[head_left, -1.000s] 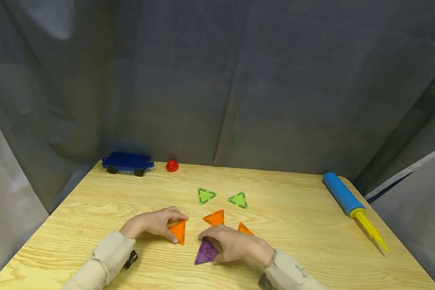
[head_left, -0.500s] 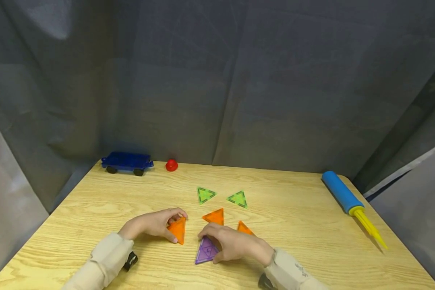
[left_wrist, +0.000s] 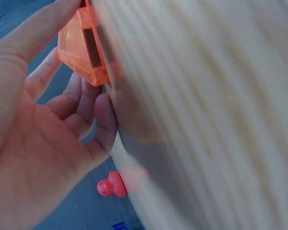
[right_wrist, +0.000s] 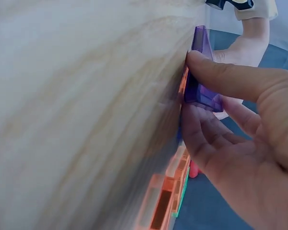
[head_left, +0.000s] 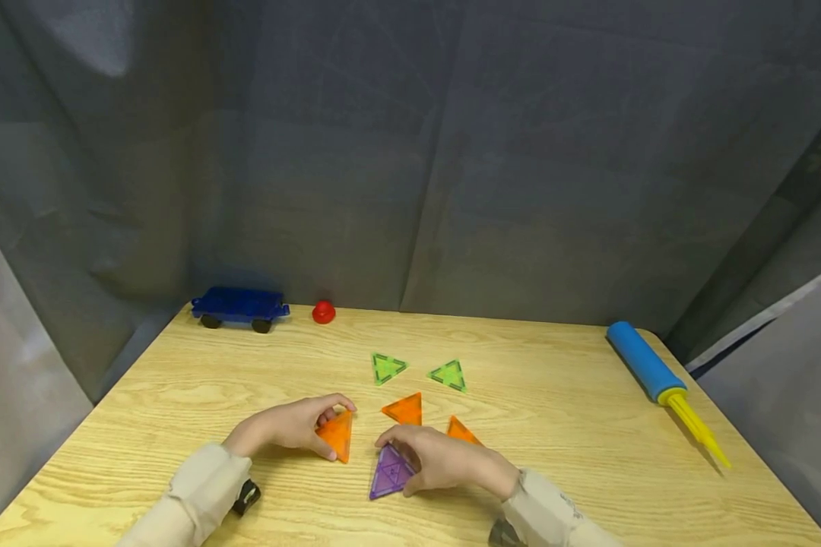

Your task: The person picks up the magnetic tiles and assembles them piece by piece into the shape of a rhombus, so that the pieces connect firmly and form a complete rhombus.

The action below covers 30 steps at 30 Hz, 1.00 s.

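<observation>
Thumb and fingers of the left hand [head_left: 287, 424] pinch an orange triangular tile [head_left: 337, 437] at the table's near middle; the left wrist view shows this tile [left_wrist: 84, 45] at the fingertips, close to the wood. To its right, the right hand [head_left: 445, 458] pinches a purple triangular tile [head_left: 391, 474], seen edge-on in the right wrist view as a purple block [right_wrist: 201, 76] between thumb and fingers. Just behind the right hand lie an orange tile [head_left: 407, 409] and another orange tile [head_left: 461, 431], partly hidden by it. Farther back lie a left green tile [head_left: 387, 368] and a right green tile [head_left: 450, 375].
A blue wheeled car base [head_left: 241, 304] and a small red toy [head_left: 324, 311], duck-shaped in the left wrist view, stand at the back left of the table [head_left: 554, 380]. A blue pump with a yellow nozzle [head_left: 646, 362] lies along the right side. Behind hangs a dark curtain [head_left: 410, 152].
The orange tile in the left hand has tilted slightly. Both hands keep their hold in almost the same place.
</observation>
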{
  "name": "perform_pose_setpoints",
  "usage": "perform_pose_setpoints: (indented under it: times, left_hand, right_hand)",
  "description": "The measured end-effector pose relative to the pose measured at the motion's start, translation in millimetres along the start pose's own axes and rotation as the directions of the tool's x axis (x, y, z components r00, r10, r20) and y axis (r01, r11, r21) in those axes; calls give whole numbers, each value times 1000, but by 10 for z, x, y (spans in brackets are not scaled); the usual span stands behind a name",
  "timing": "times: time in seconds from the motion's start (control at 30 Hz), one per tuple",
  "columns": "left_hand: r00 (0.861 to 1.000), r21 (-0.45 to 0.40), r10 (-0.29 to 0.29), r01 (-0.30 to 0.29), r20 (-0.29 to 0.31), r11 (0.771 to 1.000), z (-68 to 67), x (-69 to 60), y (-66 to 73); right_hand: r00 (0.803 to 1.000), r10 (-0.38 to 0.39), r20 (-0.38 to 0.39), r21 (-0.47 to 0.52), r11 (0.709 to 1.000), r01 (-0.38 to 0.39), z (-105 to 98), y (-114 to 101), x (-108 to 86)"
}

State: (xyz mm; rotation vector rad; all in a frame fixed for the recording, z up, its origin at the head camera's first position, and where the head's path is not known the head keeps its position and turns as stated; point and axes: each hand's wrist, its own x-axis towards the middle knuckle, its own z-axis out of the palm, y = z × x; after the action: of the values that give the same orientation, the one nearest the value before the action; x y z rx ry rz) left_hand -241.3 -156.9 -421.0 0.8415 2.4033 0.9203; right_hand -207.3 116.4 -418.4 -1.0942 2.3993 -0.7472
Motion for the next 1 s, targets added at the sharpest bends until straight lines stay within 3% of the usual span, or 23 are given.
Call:
perform_pose_setpoints:
  times: [0.5,0.67,1.0]
  left_hand:
    - [997,33,73,-74,29,997,97,17,60]
    - [997,17,70,-70,31,997,124,25,81]
    - [996,43,83,-84,19,996,141,43,121]
  right_hand:
    - [997,77,-18,143,987,-73,20,52,-37]
    - [995,90,-45,194,978,-80,15,48,-29]
    - [996,65,-62,122,991,-57,0,84,4]
